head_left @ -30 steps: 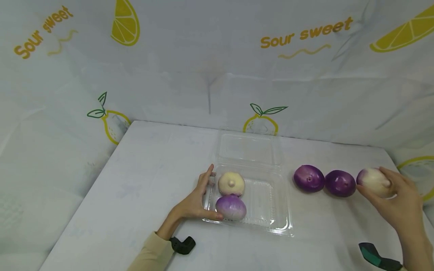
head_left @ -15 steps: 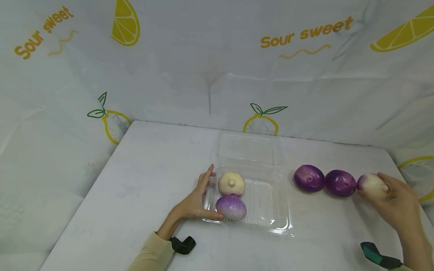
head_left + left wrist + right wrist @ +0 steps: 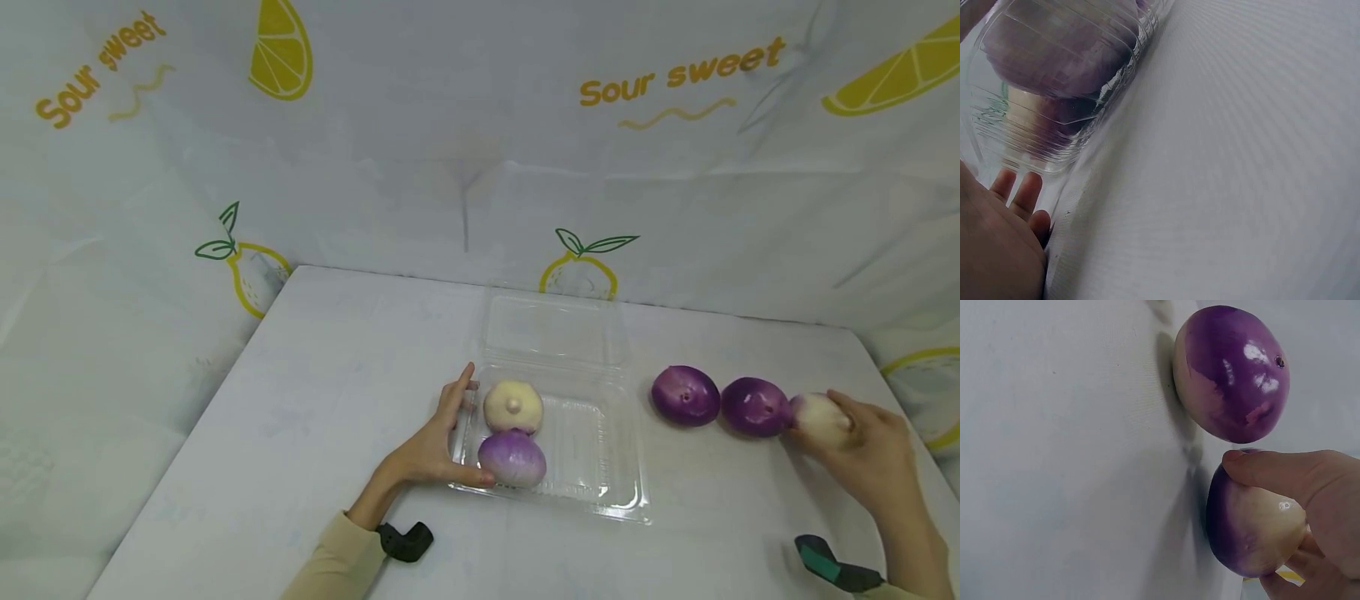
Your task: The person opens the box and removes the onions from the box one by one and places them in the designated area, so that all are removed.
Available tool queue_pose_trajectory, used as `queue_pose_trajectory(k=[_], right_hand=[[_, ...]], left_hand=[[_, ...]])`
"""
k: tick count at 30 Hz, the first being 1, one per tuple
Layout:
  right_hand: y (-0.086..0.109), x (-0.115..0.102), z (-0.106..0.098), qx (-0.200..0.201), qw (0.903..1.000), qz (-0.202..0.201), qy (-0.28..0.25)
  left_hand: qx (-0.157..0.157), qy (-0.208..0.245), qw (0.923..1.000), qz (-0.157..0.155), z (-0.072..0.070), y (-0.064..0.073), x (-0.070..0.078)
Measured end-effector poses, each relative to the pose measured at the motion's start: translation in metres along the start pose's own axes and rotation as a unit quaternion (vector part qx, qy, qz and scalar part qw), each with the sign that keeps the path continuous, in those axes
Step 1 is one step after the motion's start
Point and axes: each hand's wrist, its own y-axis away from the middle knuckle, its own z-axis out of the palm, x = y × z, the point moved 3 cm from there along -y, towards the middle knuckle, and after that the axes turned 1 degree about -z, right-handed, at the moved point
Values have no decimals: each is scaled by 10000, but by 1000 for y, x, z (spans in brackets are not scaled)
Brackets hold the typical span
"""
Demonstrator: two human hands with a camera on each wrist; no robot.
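My left hand (image 3: 435,446) rests against the left side of a clear plastic box (image 3: 585,500), its thumb along the front edge and its fairly straight fingers at the left rim. Inside the box a pale onion (image 3: 513,407) sits behind a light purple onion (image 3: 512,458). In the left wrist view, fingertips (image 3: 1029,187) meet the box wall. To the right, my right hand (image 3: 870,454) grips a white-and-purple onion (image 3: 819,419) between thumb and fingers. That onion is close beside a dark purple onion (image 3: 753,407); another purple onion (image 3: 686,396) sits left of it.
The box's clear lid (image 3: 551,329) lies folded back toward the rear. All of this is on a white table (image 3: 360,358). A white cloth (image 3: 420,125) printed with lemons hangs behind the table.
My right hand has tilted and lowered the onion a little toward the near side, and its purple tip now points left at the neighbouring onion. The left hand keeps its place.
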Motion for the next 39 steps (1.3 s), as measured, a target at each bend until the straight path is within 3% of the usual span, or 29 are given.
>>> queue_pose_trajectory(k=[11,33,39], right_hand=[[1,3,5,-492,9979,411,111],[5,1,6,-407,9986,275,-186],[6,-2,4,-453,9979,432,-168]], left_hand=[[-30,42,10000,46,0,-1,0],[7,23,10000,3,1,0,-1],[10,40,10000,-1,1,0,0]])
